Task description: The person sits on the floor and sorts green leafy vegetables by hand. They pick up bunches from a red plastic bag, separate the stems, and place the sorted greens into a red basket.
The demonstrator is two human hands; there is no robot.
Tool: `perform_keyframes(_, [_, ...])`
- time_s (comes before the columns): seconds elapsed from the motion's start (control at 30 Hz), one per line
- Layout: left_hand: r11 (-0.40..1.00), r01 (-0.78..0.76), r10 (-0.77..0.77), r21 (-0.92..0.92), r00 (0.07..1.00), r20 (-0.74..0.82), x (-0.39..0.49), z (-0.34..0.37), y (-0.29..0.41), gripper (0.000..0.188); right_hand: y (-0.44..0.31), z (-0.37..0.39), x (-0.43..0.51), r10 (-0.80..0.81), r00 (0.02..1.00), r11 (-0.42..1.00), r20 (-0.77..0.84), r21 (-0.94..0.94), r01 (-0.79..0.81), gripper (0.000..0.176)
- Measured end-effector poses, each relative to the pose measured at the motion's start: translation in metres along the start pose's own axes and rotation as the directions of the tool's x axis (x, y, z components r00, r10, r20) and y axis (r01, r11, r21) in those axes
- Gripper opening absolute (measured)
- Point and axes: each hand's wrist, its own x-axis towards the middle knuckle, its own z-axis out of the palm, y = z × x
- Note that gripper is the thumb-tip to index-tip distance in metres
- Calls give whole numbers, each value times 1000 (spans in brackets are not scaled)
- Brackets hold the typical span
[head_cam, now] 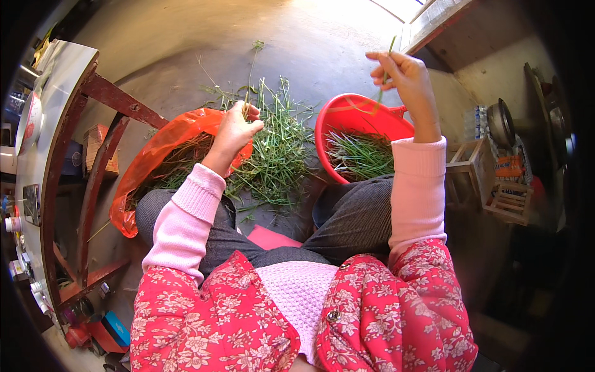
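Observation:
Between the fingers of my left hand (237,128) are thin brownish-green stalks (247,106), held over the edge of an orange plastic bag (153,151). Cut greens fill the bag's mouth. My right hand (404,74) is raised above the far side of a red plastic basin (341,104) and pinches a long green stem (393,44), whose lower part hangs in a blurred curve. Long green leaves (360,156) lie in the basin. A loose heap of green stalks (279,149) spreads on the floor between bag and basin.
A table with dark red legs (95,153) stands on the left, bearing a phone (31,204) and a bowl (30,123). Under it is a cardboard box (100,149). Small wooden stools (469,162) stand at the right near a metal pot (500,122).

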Motion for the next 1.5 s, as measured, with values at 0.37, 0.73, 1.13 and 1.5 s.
perform_keyframes(0.37, [784,389,-115,-484,857,502,-17,-5,37,39,90,51,-20,49,932,678,359,-697,233,47])
perform_keyframes(0.73, [627,447,-49,-638,840,541,-21,-10,43,39,11,151,5,-3,918,945,395,302,-127,17])
perform_keyframes(1.13, [862,42,45,-505,986,160,-22,2,40,28,25,123,8,-15,914,816,405,534,-223,23])
perform_keyframes(1.5, [766,121,-55,-631,991,123,-23,-1,47,13,22,138,3,-22,884,891,467,410,-194,19])
